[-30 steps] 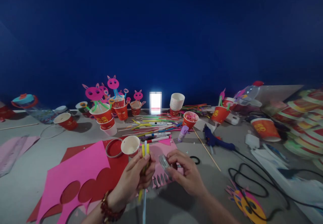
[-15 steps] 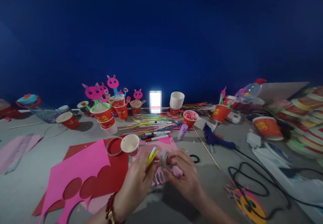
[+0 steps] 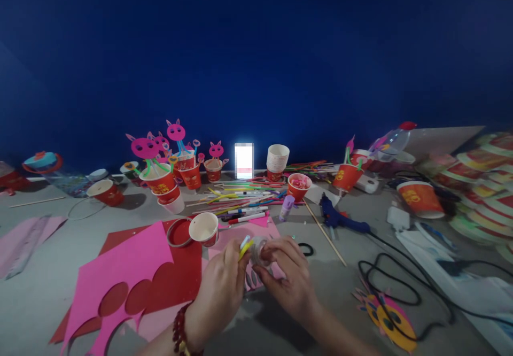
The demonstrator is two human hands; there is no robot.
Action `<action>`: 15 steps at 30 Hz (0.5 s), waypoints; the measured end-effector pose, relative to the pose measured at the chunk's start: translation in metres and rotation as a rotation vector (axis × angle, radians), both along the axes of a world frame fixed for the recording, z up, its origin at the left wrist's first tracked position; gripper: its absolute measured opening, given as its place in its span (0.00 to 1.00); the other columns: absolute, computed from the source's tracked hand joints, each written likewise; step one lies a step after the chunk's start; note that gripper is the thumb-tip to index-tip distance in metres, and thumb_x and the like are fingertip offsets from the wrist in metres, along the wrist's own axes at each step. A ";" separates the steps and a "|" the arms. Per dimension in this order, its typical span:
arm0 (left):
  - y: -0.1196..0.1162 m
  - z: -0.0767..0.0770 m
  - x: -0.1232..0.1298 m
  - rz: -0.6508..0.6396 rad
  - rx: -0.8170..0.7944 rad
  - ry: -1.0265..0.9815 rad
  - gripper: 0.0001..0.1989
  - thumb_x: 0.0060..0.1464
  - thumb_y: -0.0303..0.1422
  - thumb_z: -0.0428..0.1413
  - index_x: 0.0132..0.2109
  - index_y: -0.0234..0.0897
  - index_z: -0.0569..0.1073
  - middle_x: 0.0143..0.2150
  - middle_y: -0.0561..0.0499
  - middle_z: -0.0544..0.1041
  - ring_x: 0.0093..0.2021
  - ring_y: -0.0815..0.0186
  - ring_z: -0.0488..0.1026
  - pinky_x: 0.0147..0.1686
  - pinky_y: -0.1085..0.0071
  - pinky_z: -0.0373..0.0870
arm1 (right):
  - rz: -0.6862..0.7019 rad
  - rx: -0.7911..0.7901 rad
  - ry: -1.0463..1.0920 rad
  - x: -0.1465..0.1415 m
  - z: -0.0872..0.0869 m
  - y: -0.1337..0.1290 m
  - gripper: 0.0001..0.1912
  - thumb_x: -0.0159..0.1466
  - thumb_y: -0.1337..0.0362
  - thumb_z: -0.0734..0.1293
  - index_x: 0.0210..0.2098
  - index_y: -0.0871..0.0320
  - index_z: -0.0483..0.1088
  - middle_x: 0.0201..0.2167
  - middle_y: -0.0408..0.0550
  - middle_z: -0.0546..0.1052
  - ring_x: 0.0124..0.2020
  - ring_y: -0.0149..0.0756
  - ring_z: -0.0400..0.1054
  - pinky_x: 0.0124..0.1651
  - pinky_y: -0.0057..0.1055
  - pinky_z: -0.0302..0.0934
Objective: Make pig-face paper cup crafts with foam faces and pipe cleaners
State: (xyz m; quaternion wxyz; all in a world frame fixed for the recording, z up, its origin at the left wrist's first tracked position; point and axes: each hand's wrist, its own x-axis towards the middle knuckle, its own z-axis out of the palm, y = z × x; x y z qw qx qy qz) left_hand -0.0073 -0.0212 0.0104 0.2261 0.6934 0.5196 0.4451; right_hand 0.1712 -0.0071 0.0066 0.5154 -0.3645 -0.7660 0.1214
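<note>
My left hand (image 3: 222, 281) is closed around short yellow sticks (image 3: 246, 249), one with a pale tip; their exact kind is hard to make out. Beside them is a small, translucent roll of tape (image 3: 257, 250), pinched between the fingers and thumb of my right hand (image 3: 292, 278). Both hands are close together, with the roll between them. Below lies a pale pink sheet (image 3: 224, 235) with leaf-shaped holes cut in it. A white-lined paper cup (image 3: 203, 229) stands just beyond my left hand.
Bright pink cut foam sheet (image 3: 120, 260) lies over a red sheet (image 3: 182, 270) at left. Markers and coloured sticks (image 3: 240, 195) spread behind. To the right are a glue stick (image 3: 286, 208), a blue glue gun (image 3: 340, 217) with its cable, and a wooden stick (image 3: 326, 233).
The tape roll has turned slightly and sits closer against the yellow sticks. My left hand has shifted a little to the right; the whole view has moved slightly.
</note>
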 end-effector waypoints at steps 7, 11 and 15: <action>0.008 0.010 -0.006 -0.156 -0.071 0.268 0.15 0.67 0.30 0.43 0.56 0.32 0.66 0.37 0.43 0.80 0.32 0.58 0.78 0.33 0.65 0.73 | 0.016 -0.018 -0.066 -0.002 0.000 -0.002 0.04 0.67 0.68 0.66 0.35 0.56 0.66 0.34 0.48 0.75 0.39 0.42 0.67 0.44 0.38 0.58; 0.006 0.021 -0.011 -0.240 -0.182 0.162 0.12 0.67 0.32 0.44 0.52 0.37 0.68 0.42 0.43 0.80 0.39 0.58 0.78 0.38 0.64 0.73 | -0.007 -0.014 -0.113 -0.002 0.002 -0.002 0.04 0.68 0.65 0.65 0.35 0.56 0.66 0.34 0.48 0.74 0.39 0.42 0.66 0.44 0.39 0.57; -0.002 0.022 -0.012 -0.265 -0.255 0.049 0.10 0.67 0.35 0.46 0.48 0.40 0.70 0.38 0.47 0.77 0.37 0.60 0.74 0.37 0.67 0.70 | -0.003 -0.060 -0.121 0.000 0.002 0.001 0.08 0.71 0.62 0.63 0.34 0.56 0.65 0.33 0.48 0.74 0.37 0.41 0.66 0.43 0.38 0.55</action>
